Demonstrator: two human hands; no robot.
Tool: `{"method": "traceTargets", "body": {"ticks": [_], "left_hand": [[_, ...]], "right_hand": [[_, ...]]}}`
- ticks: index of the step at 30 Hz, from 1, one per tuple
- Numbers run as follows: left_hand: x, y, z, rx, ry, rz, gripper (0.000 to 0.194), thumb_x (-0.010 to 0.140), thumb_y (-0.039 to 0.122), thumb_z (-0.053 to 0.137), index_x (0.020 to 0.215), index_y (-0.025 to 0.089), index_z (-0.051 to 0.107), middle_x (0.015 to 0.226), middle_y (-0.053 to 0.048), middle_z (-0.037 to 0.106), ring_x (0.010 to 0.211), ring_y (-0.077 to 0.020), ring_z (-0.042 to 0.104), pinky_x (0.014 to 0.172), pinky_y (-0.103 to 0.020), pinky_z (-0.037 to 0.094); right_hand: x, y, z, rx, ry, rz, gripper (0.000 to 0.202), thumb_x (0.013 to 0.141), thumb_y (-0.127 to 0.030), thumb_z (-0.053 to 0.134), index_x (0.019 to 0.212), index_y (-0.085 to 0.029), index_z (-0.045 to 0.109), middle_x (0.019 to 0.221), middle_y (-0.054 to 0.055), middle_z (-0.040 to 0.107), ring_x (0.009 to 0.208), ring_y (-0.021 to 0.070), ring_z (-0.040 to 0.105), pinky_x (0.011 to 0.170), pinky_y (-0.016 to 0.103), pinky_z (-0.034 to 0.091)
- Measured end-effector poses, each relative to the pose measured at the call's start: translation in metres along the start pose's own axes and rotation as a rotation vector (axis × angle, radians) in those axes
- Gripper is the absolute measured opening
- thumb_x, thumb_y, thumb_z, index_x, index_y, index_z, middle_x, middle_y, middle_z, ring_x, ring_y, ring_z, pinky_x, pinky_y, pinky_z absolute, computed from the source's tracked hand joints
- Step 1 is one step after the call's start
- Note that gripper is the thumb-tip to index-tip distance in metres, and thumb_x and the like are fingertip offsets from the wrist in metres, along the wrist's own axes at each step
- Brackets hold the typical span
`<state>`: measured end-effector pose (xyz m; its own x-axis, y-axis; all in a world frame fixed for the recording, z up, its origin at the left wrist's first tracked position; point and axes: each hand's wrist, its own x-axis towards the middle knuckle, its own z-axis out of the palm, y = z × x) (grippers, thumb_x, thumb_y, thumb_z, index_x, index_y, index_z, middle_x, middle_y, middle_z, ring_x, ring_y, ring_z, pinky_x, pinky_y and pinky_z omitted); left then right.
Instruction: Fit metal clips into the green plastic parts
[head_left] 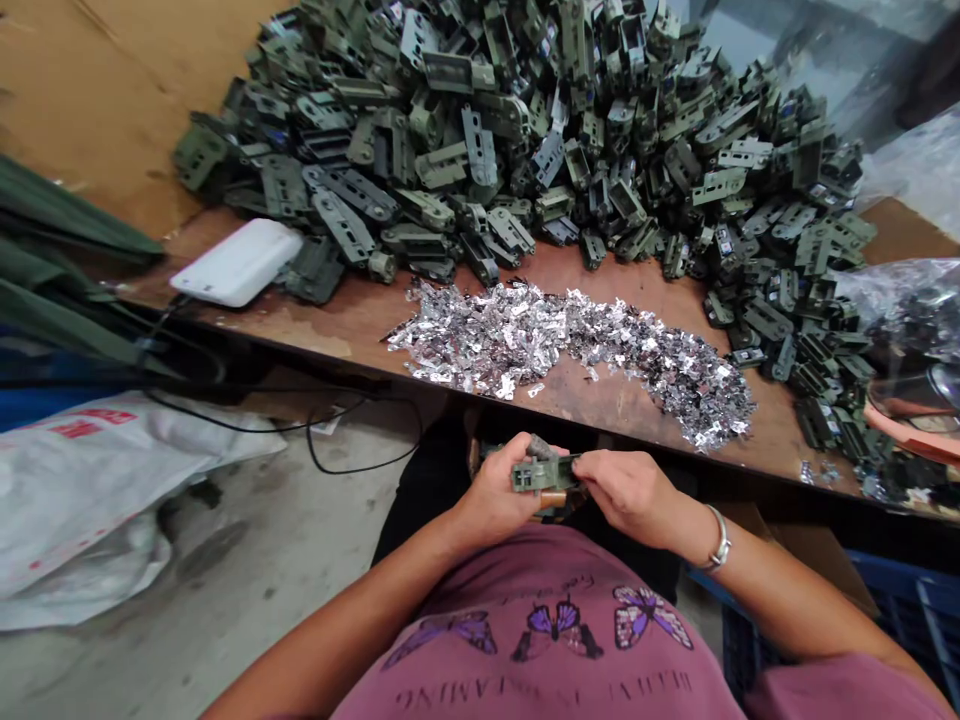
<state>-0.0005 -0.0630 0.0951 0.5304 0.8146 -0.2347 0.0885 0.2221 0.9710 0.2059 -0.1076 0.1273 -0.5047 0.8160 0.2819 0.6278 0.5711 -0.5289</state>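
The left hand (501, 487) has fingers wrapped around a green metal housing (541, 474), just off the front edge of the counter (592, 405). The right hand (628, 492) bunches its fingers at the housing's three-o'clock end; their grip I cannot tell. Bare counter opens at one o'clock; at two, a clear plastic bag (892, 283) contains dark pieces.

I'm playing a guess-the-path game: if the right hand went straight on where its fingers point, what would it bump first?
Probably the green part held in the left hand. The right hand is at one end of it and may already be touching; depth is hard to judge.
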Motion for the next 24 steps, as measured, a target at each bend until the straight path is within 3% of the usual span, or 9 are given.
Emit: {"method": "traceTargets", "body": {"ticks": [9, 12, 16, 18, 21, 24], "left_hand": [[-0.006, 0.004, -0.002, 0.067, 0.017, 0.01, 0.038, 0.061, 0.024, 0.083, 0.096, 0.018, 0.068, 0.088, -0.005, 0.074, 0.075, -0.0177, 0.067, 0.071, -0.027, 0.053], [-0.006, 0.003, -0.002, 0.081, 0.026, -0.005, 0.037, 0.062, 0.025, 0.082, 0.096, 0.018, 0.068, 0.09, -0.006, 0.074, 0.074, -0.0173, 0.068, 0.07, -0.027, 0.053], [-0.006, 0.006, -0.002, 0.022, 0.11, -0.026, 0.037, 0.062, 0.025, 0.082, 0.095, 0.018, 0.066, 0.096, -0.007, 0.075, 0.08, -0.0196, 0.07, 0.073, -0.028, 0.055], [-0.006, 0.006, 0.0, -0.003, 0.154, -0.024, 0.038, 0.06, 0.025, 0.084, 0.093, 0.018, 0.065, 0.1, -0.009, 0.074, 0.084, -0.0212, 0.07, 0.076, -0.03, 0.055], [-0.006, -0.002, 0.003, 0.002, 0.206, 0.031, 0.04, 0.059, 0.026, 0.085, 0.093, 0.019, 0.064, 0.103, -0.009, 0.074, 0.087, -0.0219, 0.07, 0.081, -0.033, 0.055], [-0.006, -0.015, 0.005, -0.003, 0.236, 0.132, 0.039, 0.064, 0.026, 0.084, 0.097, 0.021, 0.064, 0.11, -0.009, 0.073, 0.098, -0.0231, 0.069, 0.091, -0.035, 0.053]], "right_hand": [[-0.002, 0.002, 0.021, 0.07, 0.072, 0.113, 0.016, 0.093, -0.015, 0.045, 0.094, -0.02, 0.06, 0.083, 0.008, 0.069, 0.068, 0.0161, 0.063, 0.06, 0.029, 0.052], [-0.005, 0.005, 0.025, 0.351, 0.085, 0.338, 0.012, 0.093, -0.023, 0.052, 0.095, -0.02, 0.063, 0.075, 0.004, 0.07, 0.062, 0.0146, 0.065, 0.057, 0.027, 0.052], [-0.008, 0.01, 0.029, 0.816, 0.309, 0.697, 0.024, 0.088, -0.037, 0.062, 0.106, -0.021, 0.063, 0.089, 0.006, 0.074, 0.065, 0.0147, 0.069, 0.048, 0.023, 0.051], [-0.005, 0.01, 0.033, 0.958, 0.365, 0.784, 0.03, 0.082, -0.04, 0.069, 0.103, -0.019, 0.065, 0.09, 0.007, 0.075, 0.067, 0.0152, 0.069, 0.048, 0.022, 0.05], [0.007, 0.007, 0.043, 1.172, 0.316, 0.859, 0.034, 0.073, -0.04, 0.077, 0.096, -0.017, 0.068, 0.073, 0.004, 0.071, 0.058, 0.0129, 0.064, 0.044, 0.019, 0.044], [0.018, 0.006, 0.053, 1.387, 0.303, 0.902, 0.034, 0.067, -0.037, 0.079, 0.093, -0.017, 0.069, 0.072, 0.001, 0.067, 0.048, 0.0077, 0.052, 0.04, 0.018, 0.035]]}}
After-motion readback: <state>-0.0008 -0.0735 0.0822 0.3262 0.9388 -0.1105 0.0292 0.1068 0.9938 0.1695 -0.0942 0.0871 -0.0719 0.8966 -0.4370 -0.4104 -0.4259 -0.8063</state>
